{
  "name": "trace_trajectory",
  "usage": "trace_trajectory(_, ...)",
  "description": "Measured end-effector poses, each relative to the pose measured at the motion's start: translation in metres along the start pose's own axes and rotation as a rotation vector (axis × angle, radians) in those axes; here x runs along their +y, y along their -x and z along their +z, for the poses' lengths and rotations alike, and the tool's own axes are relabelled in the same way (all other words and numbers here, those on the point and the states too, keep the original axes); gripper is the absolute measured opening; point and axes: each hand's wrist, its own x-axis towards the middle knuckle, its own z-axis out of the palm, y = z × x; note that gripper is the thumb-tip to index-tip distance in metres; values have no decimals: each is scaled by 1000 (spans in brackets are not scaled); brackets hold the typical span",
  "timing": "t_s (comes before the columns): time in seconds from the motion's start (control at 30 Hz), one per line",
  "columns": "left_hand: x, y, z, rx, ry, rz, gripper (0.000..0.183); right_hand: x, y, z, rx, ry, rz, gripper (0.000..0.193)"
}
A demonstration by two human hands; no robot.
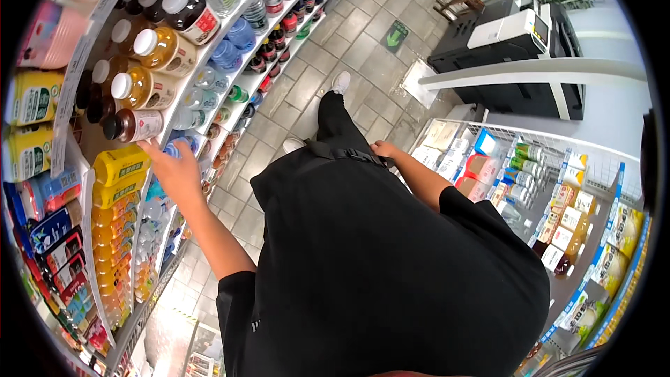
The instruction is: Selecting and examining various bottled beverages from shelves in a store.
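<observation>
My left hand [176,169] reaches to the drink shelf on the left, its fingers apart and its fingertips at the shelf edge [157,141]. Just beyond them lies a brown bottle with a dark cap [136,126], its pale label facing out. It is unclear whether the fingers touch it. Below that hand are bottles of orange drink with yellow labels [120,171]; farther up stand amber bottles with white caps [150,91]. My right hand [382,149] is at my waist, beside a black strap with a buckle [359,156]. Its fingers are mostly hidden, and any grip on the strap is not visible.
Shelves of bottled drinks run along my left. To the right stands a wire-sided rack [551,141] with cartons, cans and packets. A black and white printer [506,49] is beyond a pale rail [516,73]. Grey tiles carry a green arrow sign [395,36].
</observation>
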Motion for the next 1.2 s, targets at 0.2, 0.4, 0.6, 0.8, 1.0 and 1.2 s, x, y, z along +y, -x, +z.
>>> trace_trajectory(0.2,14,-4,-3,-38,-33,-13,82,10,-7,8,-7,-184,30,53)
trace_trajectory(0.4,1,2,-1,54,37,56,83,-9,3,-5,-63,-49,-28,64)
trace_trajectory(0.6,1,8,2,88,290,117,94,36,-14,1,-58,20,-195,64)
trace_trajectory(0.8,-15,27,-18,120,608,-129,96,140,-117,-9,-112,135,-237,64)
trace_trajectory(1.0,-45,51,-50,200,457,-188,82,-27,-27,-60,-101,241,-351,65)
trace_trajectory(1.2,-67,61,-71,-23,245,-264,83,-59,9,-74,-119,267,-345,68)
